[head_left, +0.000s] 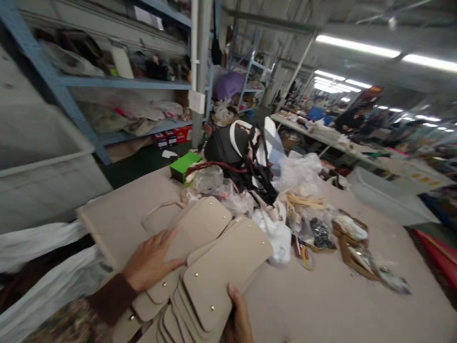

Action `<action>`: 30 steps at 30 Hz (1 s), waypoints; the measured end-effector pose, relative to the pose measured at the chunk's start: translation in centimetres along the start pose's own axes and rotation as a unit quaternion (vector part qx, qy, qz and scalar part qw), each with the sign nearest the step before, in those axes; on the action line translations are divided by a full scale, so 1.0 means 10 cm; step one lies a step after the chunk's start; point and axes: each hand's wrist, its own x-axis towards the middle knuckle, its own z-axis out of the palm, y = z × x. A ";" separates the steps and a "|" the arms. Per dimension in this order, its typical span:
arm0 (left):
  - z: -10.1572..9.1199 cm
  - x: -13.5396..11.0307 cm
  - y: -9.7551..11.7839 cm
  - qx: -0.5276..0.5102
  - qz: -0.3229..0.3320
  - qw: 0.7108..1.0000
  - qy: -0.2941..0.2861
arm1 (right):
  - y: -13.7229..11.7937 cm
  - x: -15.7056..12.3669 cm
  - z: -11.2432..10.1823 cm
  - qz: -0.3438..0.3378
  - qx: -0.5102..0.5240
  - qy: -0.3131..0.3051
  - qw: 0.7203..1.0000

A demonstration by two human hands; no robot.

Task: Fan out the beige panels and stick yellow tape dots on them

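Note:
Beige leather-like bag panels [224,257] with rounded corners and small gold studs lie in two overlapping stacks at the front of the table. My left hand [153,259] rests with its fingers spread on the left stack [202,224], thumb pointing toward the right one. At the near right edge of the right stack, my right hand [238,317] grips several panels, its thumb on top and its other fingers hidden beneath. A thin beige strap [162,205] loops on the table just beyond my left hand.
Behind the stacks are a green box [185,166], dark bags [228,145], plastic bags [300,171] and small open cartons [357,259]. Blue shelving [124,83] and a grey bin [50,176] stand left. A person [353,119] is at a far table.

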 end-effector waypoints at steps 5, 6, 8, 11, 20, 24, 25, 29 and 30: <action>-0.02 -0.09 0.00 0.027 -0.036 0.998 -0.039 | -0.07 0.11 -0.06 0.059 0.034 0.024 0.997; -0.02 -0.07 0.04 0.028 -0.035 0.998 -0.040 | -0.10 0.12 -0.04 0.054 0.028 0.014 0.998; -0.03 -0.04 0.07 0.033 -0.034 0.998 -0.039 | -0.13 0.15 -0.01 0.037 0.015 -0.004 0.999; -0.03 -0.05 0.06 0.037 -0.038 0.998 -0.039 | -0.11 0.21 0.01 0.010 0.003 0.000 1.000; -0.03 -0.07 0.02 0.000 -0.030 0.999 -0.032 | -0.17 0.05 -0.19 0.025 -0.002 0.045 0.999; -0.06 -0.07 0.00 -0.003 -0.037 0.998 -0.045 | -0.19 -0.02 -0.50 0.062 -0.020 0.090 0.994; -0.07 -0.06 0.00 -0.007 -0.036 0.998 -0.044 | -0.18 -0.04 -0.59 0.068 -0.030 0.101 0.992; -0.04 -0.05 -0.03 -0.015 -0.028 0.999 -0.042 | -0.15 -0.13 -0.91 0.047 -0.059 0.127 0.989; -0.03 -0.03 -0.04 -0.013 -0.027 0.999 -0.044 | -0.15 -0.15 -0.97 0.042 -0.061 0.131 0.989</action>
